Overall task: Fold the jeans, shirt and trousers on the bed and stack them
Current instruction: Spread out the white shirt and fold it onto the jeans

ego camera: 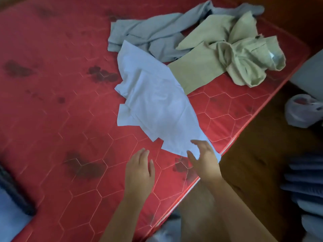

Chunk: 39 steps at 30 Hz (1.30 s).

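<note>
A pale blue shirt (157, 103) lies crumpled and stretched diagonally across the red mattress (52, 110). Behind it sits a rumpled grey-blue pair of jeans (150, 34), and to the right a bunched beige pair of trousers (234, 53). My right hand (204, 158) rests over the shirt's near corner at the mattress edge, fingers relaxed and spread, gripping nothing that I can see. My left hand (139, 170) hovers over bare mattress just left of that corner, fingers straight and holding nothing.
The mattress edge (218, 154) runs diagonally at the right, with brown floor (253, 163) beyond. A white plastic bag (302, 110) and dark striped fabric (305, 180) lie on the floor side. A dark object (14, 193) sits at the lower left.
</note>
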Tool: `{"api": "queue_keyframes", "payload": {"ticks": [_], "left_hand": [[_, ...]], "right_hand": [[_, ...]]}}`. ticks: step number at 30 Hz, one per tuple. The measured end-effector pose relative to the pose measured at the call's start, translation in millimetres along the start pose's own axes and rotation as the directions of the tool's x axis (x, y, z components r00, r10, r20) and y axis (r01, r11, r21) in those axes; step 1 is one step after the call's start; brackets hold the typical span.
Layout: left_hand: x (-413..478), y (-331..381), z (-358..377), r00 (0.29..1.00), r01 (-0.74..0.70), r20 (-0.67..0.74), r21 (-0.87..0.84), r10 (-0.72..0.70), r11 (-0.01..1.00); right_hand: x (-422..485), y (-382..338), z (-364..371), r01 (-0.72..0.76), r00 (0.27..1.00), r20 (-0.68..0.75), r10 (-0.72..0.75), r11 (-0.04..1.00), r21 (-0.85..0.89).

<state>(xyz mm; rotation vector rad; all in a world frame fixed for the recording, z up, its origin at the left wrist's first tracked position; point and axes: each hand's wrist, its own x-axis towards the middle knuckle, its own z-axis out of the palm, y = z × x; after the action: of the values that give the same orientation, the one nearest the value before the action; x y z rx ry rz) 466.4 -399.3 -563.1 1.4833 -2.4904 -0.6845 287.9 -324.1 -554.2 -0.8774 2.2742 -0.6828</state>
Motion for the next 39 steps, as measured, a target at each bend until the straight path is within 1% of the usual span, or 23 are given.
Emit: {"api": "queue_keyframes", "payload": {"ticks": [2,6,10,13,16,18,20,23,25,28,30,33,34,35,37,38,39], "left_hand": [[20,2,3,1.0,0.029,-0.008,-0.005,-0.029,1.0],[54,1,15,0.999,0.036,-0.026,0.026,-0.035,0.999],[76,-5,25,0.997,0.053,-0.065,0.021,-0.052,0.998],[88,-12,29,0.993,0.07,-0.096,-0.001,-0.07,0.998],[91,-19,30,0.986,0.123,-0.115,-0.016,-0.124,0.992],[87,-23,28,0.976,0.178,-0.116,-0.046,-0.183,0.983],[79,-26,22,0.964,0.223,-0.134,-0.075,-0.231,0.972],[62,-31,9,0.935,0.298,-0.167,-0.115,-0.314,0.948],[48,-37,-1,0.906,0.357,-0.189,-0.135,-0.378,0.924],[21,-49,-19,0.84,0.455,-0.227,-0.198,-0.492,0.868],[-2,-59,-33,0.776,0.524,-0.249,-0.257,-0.58,0.812],[-46,-76,-49,0.674,0.614,-0.289,-0.294,-0.68,0.733],[-60,-81,-52,0.635,0.642,-0.299,-0.308,-0.712,0.702],[-74,-87,-55,0.597,0.668,-0.309,-0.319,-0.74,0.672],[-97,-99,-58,0.535,0.703,-0.332,-0.336,-0.777,0.627],[-107,-104,-57,0.513,0.715,-0.335,-0.343,-0.79,0.61],[-115,-110,-56,0.498,0.727,-0.33,-0.344,-0.802,0.594]], "right_hand": [[33,2,0,0.014,0.999,-0.031,-0.014,1.0,-0.009],[99,6,-1,-0.015,0.998,-0.067,0.014,1.0,-0.012],[156,3,8,-0.065,0.995,-0.071,0.072,0.994,0.088],[187,4,22,-0.087,0.996,-0.002,0.089,0.981,0.176],[197,5,36,-0.209,0.977,0.118,0.177,0.904,0.372],[196,-1,41,-0.248,0.968,0.139,0.21,0.893,0.375],[190,-19,44,-0.194,0.978,0.137,0.154,0.915,0.354],[170,-64,49,-0.002,0.986,0.158,-0.056,0.937,0.349],[147,-97,56,0.116,0.958,0.219,-0.186,0.948,0.298],[103,-135,75,0.196,0.881,0.368,-0.297,0.937,0.288],[73,-148,92,0.182,0.827,0.465,-0.317,0.932,0.312],[25,-158,124,0.132,0.733,0.604,-0.314,0.936,0.327],[8,-160,136,0.117,0.684,0.661,-0.309,0.941,0.318],[-8,-160,149,0.095,0.615,0.728,-0.304,0.944,0.315],[-34,-159,170,-0.004,0.424,0.865,-0.267,0.955,0.297],[-42,-157,177,-0.033,0.331,0.912,-0.243,0.963,0.268],[-45,-154,183,-0.019,0.279,0.933,-0.228,0.97,0.242]]}}
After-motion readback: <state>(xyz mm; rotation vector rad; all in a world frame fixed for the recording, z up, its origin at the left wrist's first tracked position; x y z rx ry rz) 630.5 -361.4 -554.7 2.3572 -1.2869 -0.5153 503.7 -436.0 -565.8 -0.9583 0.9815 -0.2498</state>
